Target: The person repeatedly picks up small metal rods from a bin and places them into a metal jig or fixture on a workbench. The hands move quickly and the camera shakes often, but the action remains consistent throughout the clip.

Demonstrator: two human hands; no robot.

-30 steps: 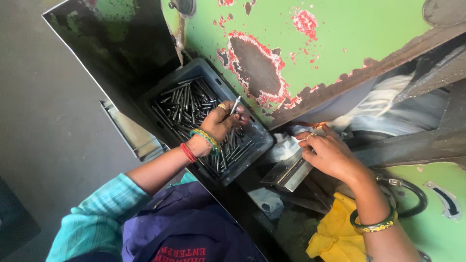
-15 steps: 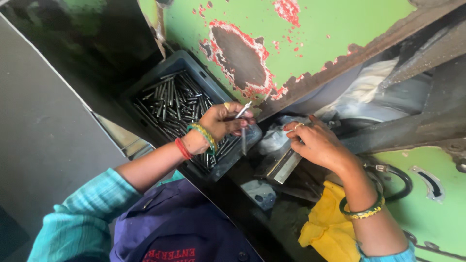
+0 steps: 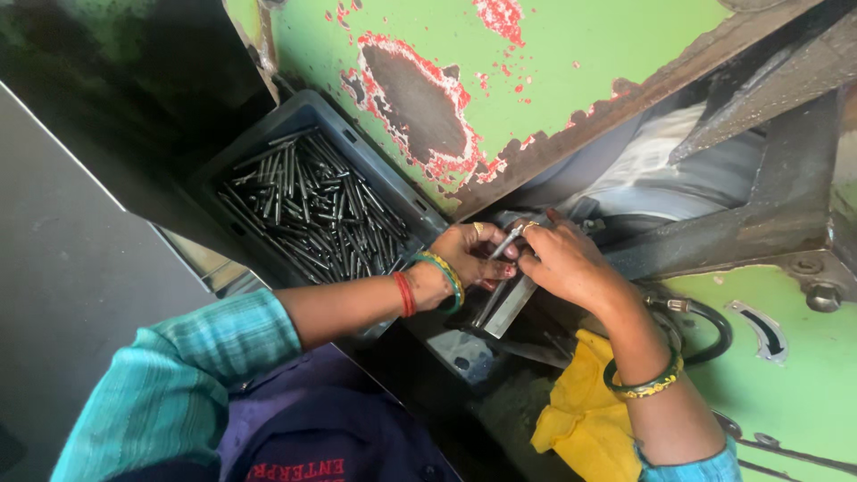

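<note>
Above and behind both hands: green machine body (image 3: 580,62), paint flaked to red primer and bare dark metal. Beyond the left hand, up and away from it: dark plastic crate (image 3: 268,147), piled with slim dark metal pins (image 3: 312,210) lying crosswise. Below the right wrist: crumpled yellow cloth (image 3: 585,419), touching the forearm; to the outer side of that wrist, a black hose loop (image 3: 714,326). Directly under the two hands: a pale metal block (image 3: 509,305), tilted.

Left hand (image 3: 469,259): closed, thumb and forefinger pinching the lower end of a short silvery pin (image 3: 506,241); red and green bangles at the wrist. Right hand (image 3: 567,266): curled, fingertips meeting the pin's upper end; whether truly gripping or merely touching, cannot tell. Green and gold bangle (image 3: 644,384) on that wrist.

Pin held between the hands, clear of the crate, long axis slanting from the left thumb up toward the right fingertips and the machine's dark opening. Left hand nearer the crate; right nearer the opening.
</note>
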